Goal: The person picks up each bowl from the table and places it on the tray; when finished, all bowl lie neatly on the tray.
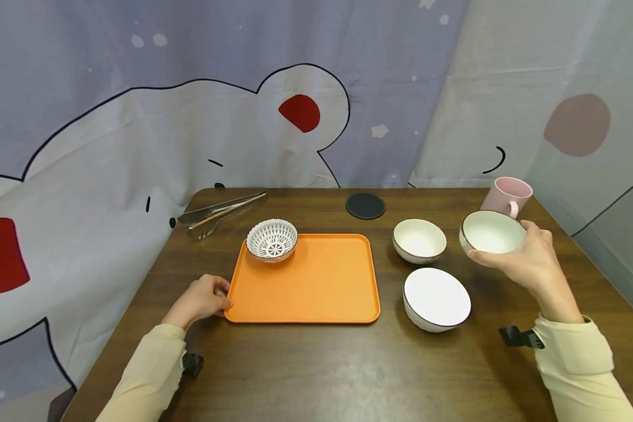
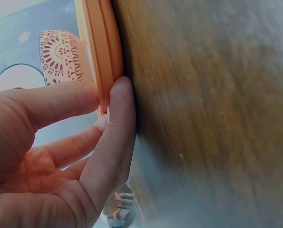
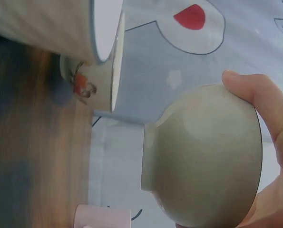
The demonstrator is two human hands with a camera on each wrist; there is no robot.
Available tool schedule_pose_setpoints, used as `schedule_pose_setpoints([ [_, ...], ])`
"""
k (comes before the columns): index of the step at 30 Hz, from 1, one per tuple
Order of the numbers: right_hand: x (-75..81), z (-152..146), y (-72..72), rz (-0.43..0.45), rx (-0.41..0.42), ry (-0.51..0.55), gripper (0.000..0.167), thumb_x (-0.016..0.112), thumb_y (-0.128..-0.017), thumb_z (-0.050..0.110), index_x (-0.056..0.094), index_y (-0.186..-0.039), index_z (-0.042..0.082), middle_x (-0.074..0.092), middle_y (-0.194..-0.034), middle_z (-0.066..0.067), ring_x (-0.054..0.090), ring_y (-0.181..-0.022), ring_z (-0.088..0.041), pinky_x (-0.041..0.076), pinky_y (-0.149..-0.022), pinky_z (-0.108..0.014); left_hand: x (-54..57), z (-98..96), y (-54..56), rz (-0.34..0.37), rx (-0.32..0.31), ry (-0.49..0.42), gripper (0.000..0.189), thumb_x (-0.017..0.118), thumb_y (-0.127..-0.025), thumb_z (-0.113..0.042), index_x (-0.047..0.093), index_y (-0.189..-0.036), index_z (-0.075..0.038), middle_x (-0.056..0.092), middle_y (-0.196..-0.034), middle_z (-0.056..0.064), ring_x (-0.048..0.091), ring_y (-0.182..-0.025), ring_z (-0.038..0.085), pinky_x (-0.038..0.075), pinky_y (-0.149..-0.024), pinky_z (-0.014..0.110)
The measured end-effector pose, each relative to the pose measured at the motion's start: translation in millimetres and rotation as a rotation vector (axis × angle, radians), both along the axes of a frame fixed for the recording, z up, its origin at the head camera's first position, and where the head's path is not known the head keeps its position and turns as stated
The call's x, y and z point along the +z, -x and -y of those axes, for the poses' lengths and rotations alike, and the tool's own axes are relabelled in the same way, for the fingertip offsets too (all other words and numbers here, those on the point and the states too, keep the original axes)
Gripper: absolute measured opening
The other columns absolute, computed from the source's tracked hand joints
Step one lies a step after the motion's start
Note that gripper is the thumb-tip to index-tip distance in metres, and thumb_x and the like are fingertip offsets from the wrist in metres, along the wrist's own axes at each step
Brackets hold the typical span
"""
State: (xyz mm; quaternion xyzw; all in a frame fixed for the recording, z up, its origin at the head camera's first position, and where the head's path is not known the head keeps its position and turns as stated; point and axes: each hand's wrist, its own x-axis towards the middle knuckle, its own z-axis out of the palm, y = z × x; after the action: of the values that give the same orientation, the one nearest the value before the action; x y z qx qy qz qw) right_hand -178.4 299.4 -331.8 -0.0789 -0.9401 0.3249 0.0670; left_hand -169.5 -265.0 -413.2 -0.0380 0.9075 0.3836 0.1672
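Observation:
My left hand pinches the left edge of an orange tray; the left wrist view shows the thumb on the rim and fingers at its underside. On the tray's back left corner sits a small black-and-white patterned bowl. My right hand grips a pale bowl by its rim, the bowl raised above the table at the right. In the right wrist view, the bowl's plain outside and foot show. Left of it stand a cream bowl with a painted side and, nearer, a white bowl with a dark rim.
A pink mug stands at the back right, behind the raised bowl. A round black coaster lies at the back middle. Tongs and a fork are in the back left corner. A printed curtain hangs behind the wooden table.

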Motion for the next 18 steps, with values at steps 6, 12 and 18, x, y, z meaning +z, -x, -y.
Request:
schedule_pose_setpoints([
  [6,0.7,8.4,-5.0,-0.001,0.019,0.005,0.124,0.083,-0.070,0.053,0.013,-0.150,-0.011,0.023,-0.136,-0.040,0.042,-0.108,-0.050,0.040,-0.081,-0.054,-2.6,0.2,-0.9,-0.006,-0.001,0.002,0.032,0.068,-0.082,0.001,0.057,-0.111,0.012,0.063,-0.082,0.015,0.064,-0.065,0.017,0.060,-0.065,0.035],
  [12,-0.1,17.7,-9.1,-0.015,0.039,0.006,0.124,0.084,-0.069,0.052,0.014,-0.151,-0.009,0.026,-0.136,-0.040,0.041,-0.110,-0.049,0.041,-0.082,-0.054,-2.9,0.0,-1.5,-0.002,-0.001,-0.002,0.032,0.068,-0.082,0.002,0.057,-0.110,0.012,0.064,-0.082,0.015,0.065,-0.065,0.017,0.060,-0.066,0.035],
  [18,1.0,27.3,-11.2,-0.014,0.051,0.016,0.126,0.084,-0.069,0.052,0.011,-0.153,-0.006,0.026,-0.136,-0.039,0.042,-0.111,-0.049,0.041,-0.083,-0.054,-0.4,0.1,-0.3,-0.007,-0.003,-0.003,0.032,0.067,-0.083,0.001,0.056,-0.111,0.012,0.064,-0.081,0.015,0.065,-0.066,0.017,0.060,-0.066,0.034],
])
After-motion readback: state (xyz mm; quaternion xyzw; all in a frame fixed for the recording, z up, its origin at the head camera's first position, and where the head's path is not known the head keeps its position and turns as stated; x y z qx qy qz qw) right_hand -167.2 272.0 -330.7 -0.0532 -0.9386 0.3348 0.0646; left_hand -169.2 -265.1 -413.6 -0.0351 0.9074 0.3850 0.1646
